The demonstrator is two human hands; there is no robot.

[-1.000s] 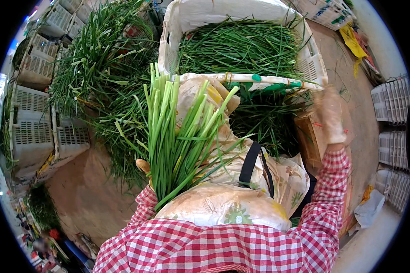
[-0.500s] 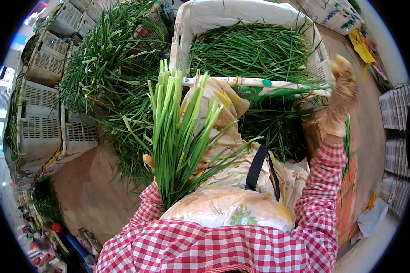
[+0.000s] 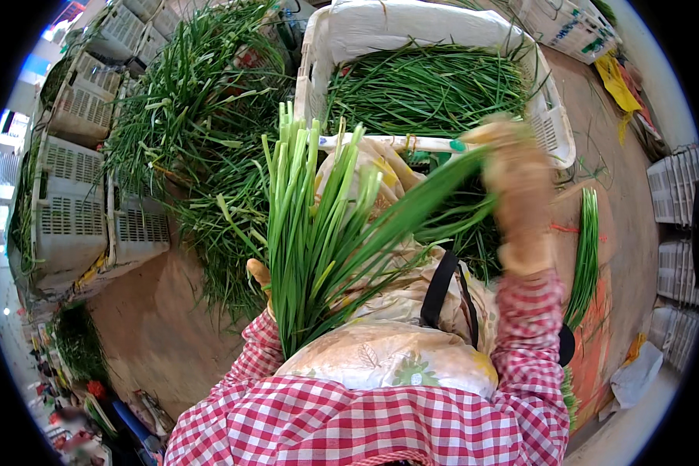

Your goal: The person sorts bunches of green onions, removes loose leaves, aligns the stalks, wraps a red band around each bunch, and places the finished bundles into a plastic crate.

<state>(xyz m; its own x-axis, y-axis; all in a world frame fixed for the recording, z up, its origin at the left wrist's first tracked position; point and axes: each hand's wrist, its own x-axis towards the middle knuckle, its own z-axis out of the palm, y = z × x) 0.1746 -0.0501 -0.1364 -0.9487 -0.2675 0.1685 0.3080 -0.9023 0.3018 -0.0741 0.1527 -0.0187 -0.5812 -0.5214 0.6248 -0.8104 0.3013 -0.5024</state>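
Note:
My left hand (image 3: pixel 259 273) is closed around a thick upright bunch of garlic chives (image 3: pixel 307 233), pale cut ends up and dark leaves down. The bunch hides most of its fingers; the thumb shows at the left side. My right hand (image 3: pixel 518 182), in a soiled glove and smeared by motion, is right of the bunch, near the crate's front rim. A blurred strand of chive leaves (image 3: pixel 435 190) stretches from the bunch into it. A stained, flower-printed apron (image 3: pixel 388 353) covers my lap.
In front stands a white lined crate (image 3: pixel 553 124) with loose chives (image 3: pixel 427 85) inside. A big chive heap (image 3: pixel 202 101) lies at left, beside stacked crates (image 3: pixel 70 198). On the right, a neat chive bundle (image 3: pixel 586 256) lies on a board. More crates (image 3: pixel 676 256) line the right wall.
My right hand has moved left and slightly down toward the bunch, and green leaves now stretch to it. The bundle at right is more exposed. My left hand and its bunch have hardly moved.

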